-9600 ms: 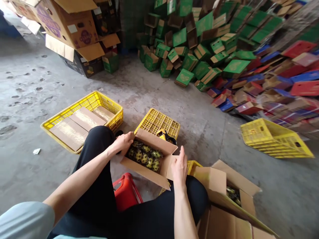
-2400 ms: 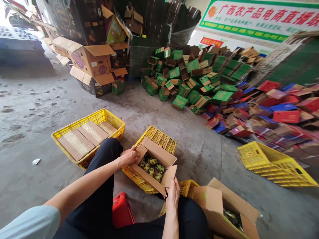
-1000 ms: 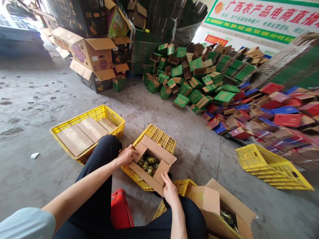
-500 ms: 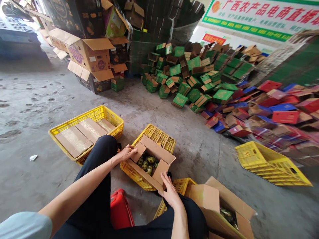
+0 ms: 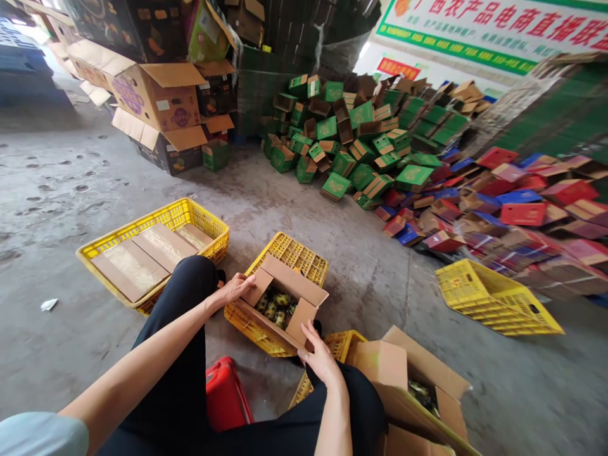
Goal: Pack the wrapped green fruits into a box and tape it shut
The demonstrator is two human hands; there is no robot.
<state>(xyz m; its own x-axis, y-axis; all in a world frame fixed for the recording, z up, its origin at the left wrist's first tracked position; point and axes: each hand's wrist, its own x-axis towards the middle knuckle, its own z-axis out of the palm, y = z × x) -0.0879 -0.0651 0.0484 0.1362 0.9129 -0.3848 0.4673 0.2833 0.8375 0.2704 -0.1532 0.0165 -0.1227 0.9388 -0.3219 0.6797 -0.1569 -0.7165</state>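
An open cardboard box [image 5: 285, 273] with raised flaps rests on a yellow plastic crate [image 5: 306, 255] between my knees. Inside it lie several dark green and yellowish mottled items [image 5: 275, 305] that look wrapped in clear film; their exact kind is too small to make out. At the box's left end, my left hand [image 5: 236, 288] grips the edge by the flap, fingers over the cardboard. My right hand [image 5: 319, 358] holds the opposite end, its fingers along the right flap and the thumb lower down. Neither hand reaches into the box.
Taped boxes fill a yellow crate [image 5: 152, 208] at left. A red stool-like object [image 5: 227, 396] stands between my legs. Another open carton [image 5: 387, 373] sits at lower right, a tilted yellow crate [image 5: 494, 307] beyond. Piles of green boxes [image 5: 335, 183] and red-blue boxes [image 5: 522, 214] lie behind.
The whole view has shifted slightly, so the scene sits a little further left and higher. Both hands stay at the same ends of the box.
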